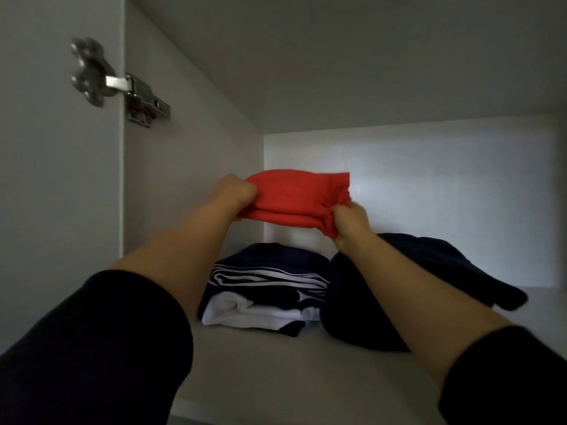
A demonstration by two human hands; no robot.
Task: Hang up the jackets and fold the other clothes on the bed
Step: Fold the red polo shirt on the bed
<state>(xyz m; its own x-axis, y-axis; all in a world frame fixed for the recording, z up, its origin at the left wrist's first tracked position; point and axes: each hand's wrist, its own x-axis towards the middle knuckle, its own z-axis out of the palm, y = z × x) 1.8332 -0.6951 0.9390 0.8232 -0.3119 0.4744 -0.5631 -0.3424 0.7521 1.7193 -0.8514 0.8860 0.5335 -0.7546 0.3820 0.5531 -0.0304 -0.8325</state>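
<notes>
Smooth shelf [276, 363]; soft folded red garment [294, 200].

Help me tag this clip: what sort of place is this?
Probably inside a wardrobe: a metal door hinge on the side panel, and a white shelf bearing a stack of folded clothes.

Dim lighting is recorded throughout. The brightest area is found on the glossy white back panel [445, 194] beyond the right hand [348, 220], which is smeared by motion blur. Vivid colour is shown only by the folded red cloth garment [294, 200] gripped in it. Straight edges are bowed toward the frame borders.
</notes>
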